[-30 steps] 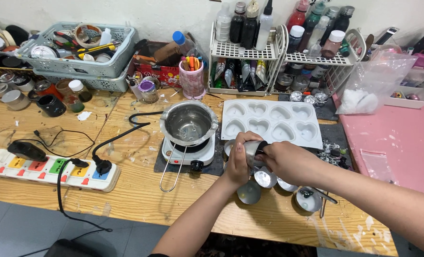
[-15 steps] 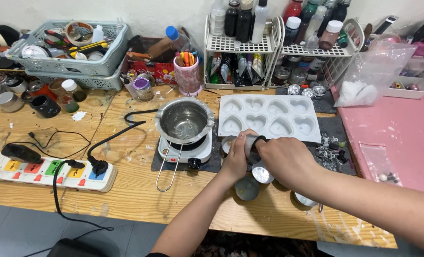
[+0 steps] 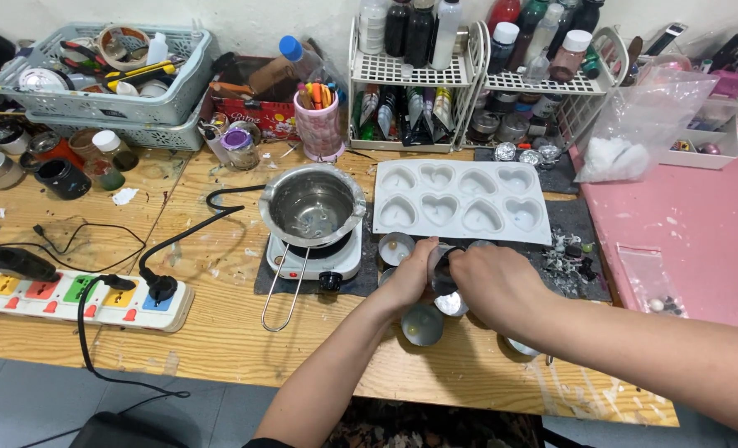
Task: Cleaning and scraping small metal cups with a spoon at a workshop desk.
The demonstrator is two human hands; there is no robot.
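Partly hidden: small dark container (image 3: 444, 270), seemingly in both hands' grip.

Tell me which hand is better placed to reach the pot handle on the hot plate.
Left. The left hand sits nearer the pot's wire handle, which sticks out toward the person on that side. The right hand is farther away and wrapped around a small dark container.

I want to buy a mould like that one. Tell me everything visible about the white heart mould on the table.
The white heart mould is a rectangular tray, seemingly silicone, with eight heart-shaped cavities in two rows of four, all looking empty. It lies flat and slightly skewed on a dark mat, right of the metal pot and in front of the wire racks. Neither hand touches it.
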